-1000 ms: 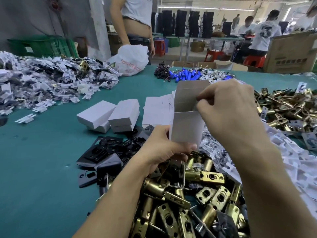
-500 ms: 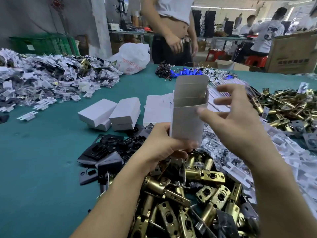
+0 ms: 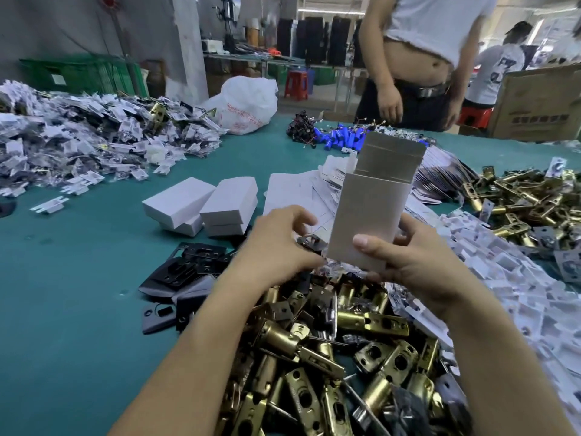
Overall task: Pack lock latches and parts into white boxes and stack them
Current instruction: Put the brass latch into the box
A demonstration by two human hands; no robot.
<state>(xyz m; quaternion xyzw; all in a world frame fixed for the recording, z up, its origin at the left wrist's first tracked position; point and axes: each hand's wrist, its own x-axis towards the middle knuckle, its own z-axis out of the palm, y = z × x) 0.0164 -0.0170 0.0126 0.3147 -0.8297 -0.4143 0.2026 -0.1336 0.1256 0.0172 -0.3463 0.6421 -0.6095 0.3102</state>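
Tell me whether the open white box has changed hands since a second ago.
Yes. The open box has passed from the left hand to the right hand, shifting right, away from the closed white boxes.

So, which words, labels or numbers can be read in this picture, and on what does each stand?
Red print on the white plastic bag: too blurred to read.
Dark print on the brown cardboard carton: too blurred.
Label on the green plastic crate: too small.
The open white box: no text.
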